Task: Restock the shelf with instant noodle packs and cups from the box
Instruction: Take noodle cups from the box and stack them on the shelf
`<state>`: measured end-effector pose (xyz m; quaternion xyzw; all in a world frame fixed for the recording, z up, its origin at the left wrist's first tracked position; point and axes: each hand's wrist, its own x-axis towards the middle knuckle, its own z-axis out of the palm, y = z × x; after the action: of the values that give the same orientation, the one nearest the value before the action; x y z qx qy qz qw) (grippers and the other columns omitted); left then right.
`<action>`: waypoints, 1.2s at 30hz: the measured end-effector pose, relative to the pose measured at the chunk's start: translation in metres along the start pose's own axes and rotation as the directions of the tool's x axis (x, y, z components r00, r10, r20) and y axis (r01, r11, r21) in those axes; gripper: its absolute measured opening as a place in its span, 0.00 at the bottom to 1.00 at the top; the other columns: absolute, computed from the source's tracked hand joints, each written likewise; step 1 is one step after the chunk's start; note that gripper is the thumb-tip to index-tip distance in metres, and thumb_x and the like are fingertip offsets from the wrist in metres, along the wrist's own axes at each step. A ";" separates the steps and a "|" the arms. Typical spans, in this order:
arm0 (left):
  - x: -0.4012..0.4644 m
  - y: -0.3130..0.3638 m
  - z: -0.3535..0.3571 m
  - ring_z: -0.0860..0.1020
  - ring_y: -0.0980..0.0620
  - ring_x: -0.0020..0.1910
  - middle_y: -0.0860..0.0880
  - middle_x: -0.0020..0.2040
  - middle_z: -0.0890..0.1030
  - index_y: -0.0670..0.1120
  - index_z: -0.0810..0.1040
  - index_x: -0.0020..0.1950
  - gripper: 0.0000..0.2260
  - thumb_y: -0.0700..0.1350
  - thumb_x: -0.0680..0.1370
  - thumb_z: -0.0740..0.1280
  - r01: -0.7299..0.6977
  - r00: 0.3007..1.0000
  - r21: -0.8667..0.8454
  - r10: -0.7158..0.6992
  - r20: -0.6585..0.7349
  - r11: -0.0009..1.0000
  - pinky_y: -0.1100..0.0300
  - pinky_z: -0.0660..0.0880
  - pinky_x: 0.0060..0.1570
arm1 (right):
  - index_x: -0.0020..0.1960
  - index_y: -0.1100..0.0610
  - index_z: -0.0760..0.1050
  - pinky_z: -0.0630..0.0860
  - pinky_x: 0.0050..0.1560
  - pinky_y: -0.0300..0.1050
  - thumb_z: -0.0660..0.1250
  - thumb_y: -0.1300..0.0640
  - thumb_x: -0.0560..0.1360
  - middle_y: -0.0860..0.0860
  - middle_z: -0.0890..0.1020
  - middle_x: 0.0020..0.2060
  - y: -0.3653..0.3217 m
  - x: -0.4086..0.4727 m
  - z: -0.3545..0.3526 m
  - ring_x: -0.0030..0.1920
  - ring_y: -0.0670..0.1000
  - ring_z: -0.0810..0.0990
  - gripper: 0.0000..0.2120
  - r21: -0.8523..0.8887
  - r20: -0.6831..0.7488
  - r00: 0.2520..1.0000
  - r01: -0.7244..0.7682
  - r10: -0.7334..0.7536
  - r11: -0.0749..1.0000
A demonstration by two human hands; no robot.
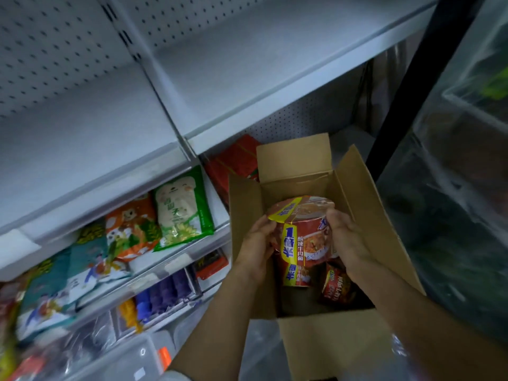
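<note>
The open cardboard box [354, 188] held a glossy red round cup [305, 232], clasped by left hand [255, 248] and right hand [349, 240], beside a crinkled pack [336, 287].

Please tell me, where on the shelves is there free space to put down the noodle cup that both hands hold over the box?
The white shelf above the box is bare along its whole visible length. The shelf below it is crowded: the green pack and orange pack fill it, with red packs behind the box. Left hand and right hand hold the noodle cup.
</note>
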<state>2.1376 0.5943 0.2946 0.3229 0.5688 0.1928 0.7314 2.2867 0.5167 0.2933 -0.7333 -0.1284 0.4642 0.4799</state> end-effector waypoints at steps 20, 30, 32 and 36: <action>-0.242 0.059 -0.107 0.78 0.52 0.60 0.48 0.57 0.83 0.49 0.74 0.69 0.15 0.47 0.82 0.63 -0.373 0.922 -0.139 0.350 -0.165 0.918 0.53 0.71 0.53 | 0.68 0.52 0.72 0.78 0.47 0.44 0.60 0.51 0.82 0.53 0.82 0.56 -0.099 -0.229 0.069 0.52 0.52 0.81 0.16 0.026 0.117 0.927 0.356 -0.357 0.934; -0.307 0.061 -0.153 0.79 0.55 0.52 0.50 0.51 0.83 0.47 0.74 0.68 0.15 0.47 0.82 0.62 -0.462 0.881 -0.182 0.425 -0.207 0.868 0.57 0.73 0.46 | 0.67 0.49 0.69 0.77 0.42 0.40 0.59 0.50 0.82 0.48 0.81 0.52 -0.110 -0.297 0.097 0.47 0.44 0.80 0.14 0.031 0.265 0.869 0.425 -0.418 0.904; -0.311 0.063 -0.163 0.80 0.55 0.52 0.50 0.49 0.83 0.48 0.74 0.69 0.16 0.48 0.82 0.63 -0.478 0.871 -0.192 0.433 -0.234 0.857 0.55 0.75 0.50 | 0.64 0.48 0.70 0.77 0.43 0.40 0.60 0.50 0.82 0.51 0.80 0.57 -0.114 -0.301 0.106 0.49 0.45 0.80 0.12 0.034 0.278 0.853 0.451 -0.442 0.892; -0.321 0.069 -0.183 0.81 0.54 0.50 0.49 0.50 0.84 0.47 0.74 0.68 0.15 0.48 0.82 0.63 -0.499 0.858 -0.244 0.433 -0.278 0.832 0.53 0.77 0.52 | 0.65 0.49 0.71 0.75 0.41 0.38 0.60 0.51 0.82 0.51 0.79 0.58 -0.121 -0.306 0.127 0.48 0.43 0.79 0.12 0.045 0.336 0.819 0.479 -0.465 0.877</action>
<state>1.8785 0.4820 0.5433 0.3122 0.5097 0.4851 0.6384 2.0519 0.4585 0.5500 -0.5981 -0.3953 0.4464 0.5355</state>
